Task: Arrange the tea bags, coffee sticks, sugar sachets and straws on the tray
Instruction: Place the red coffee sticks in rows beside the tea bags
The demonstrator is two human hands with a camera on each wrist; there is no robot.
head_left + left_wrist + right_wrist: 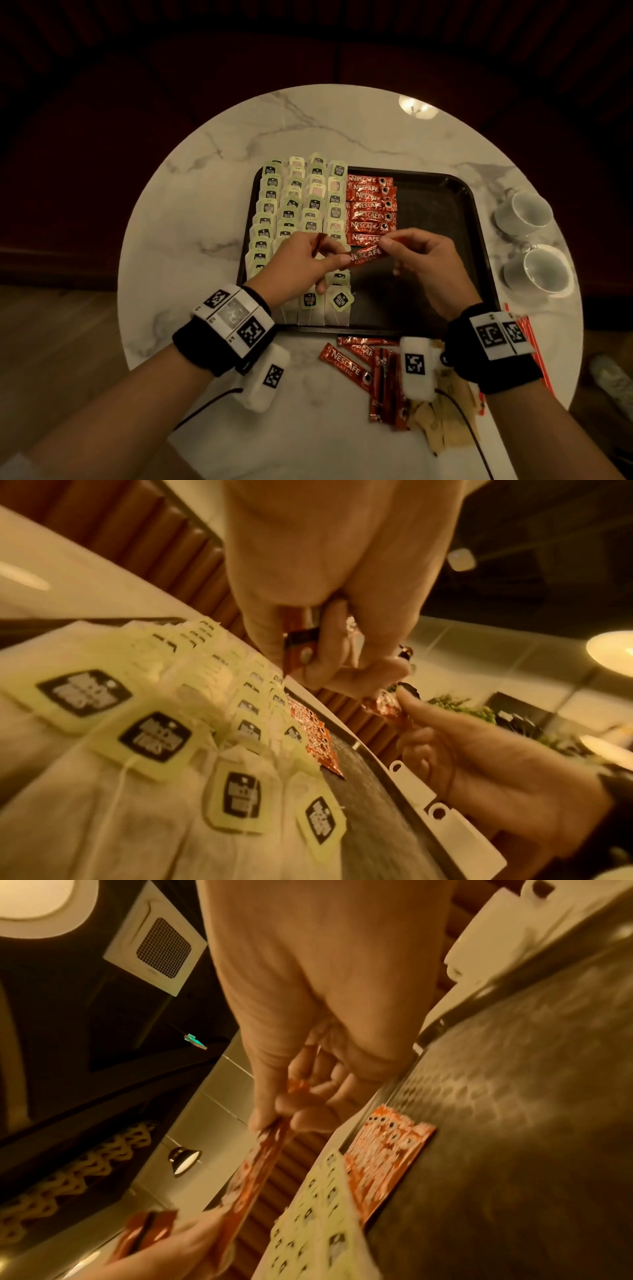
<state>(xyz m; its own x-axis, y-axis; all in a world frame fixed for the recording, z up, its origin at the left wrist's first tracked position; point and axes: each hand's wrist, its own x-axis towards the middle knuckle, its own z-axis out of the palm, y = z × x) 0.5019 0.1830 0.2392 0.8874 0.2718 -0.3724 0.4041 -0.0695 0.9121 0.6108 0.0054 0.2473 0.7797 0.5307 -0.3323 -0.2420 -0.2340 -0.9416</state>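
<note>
A black tray [431, 219] lies on the round marble table [308, 130]. Rows of tea bags [294, 209] fill its left part, and a column of red coffee sticks [370, 205] lies beside them. Just above the tray, below that column, my two hands hold one coffee stick [365, 255] between them. My right hand [390, 244] pinches its right end; in the right wrist view the stick [253, 1172] runs down from those fingers. My left hand [329, 255] touches its left end and also grips a few more sticks [298, 647] in its curled fingers.
Loose coffee sticks [346, 365] and brown sugar sachets [442, 421] lie on the table in front of the tray. Red straws [529, 342] lie at the right under my wrist. Two white cups [534, 270] stand right of the tray. The tray's right half is bare.
</note>
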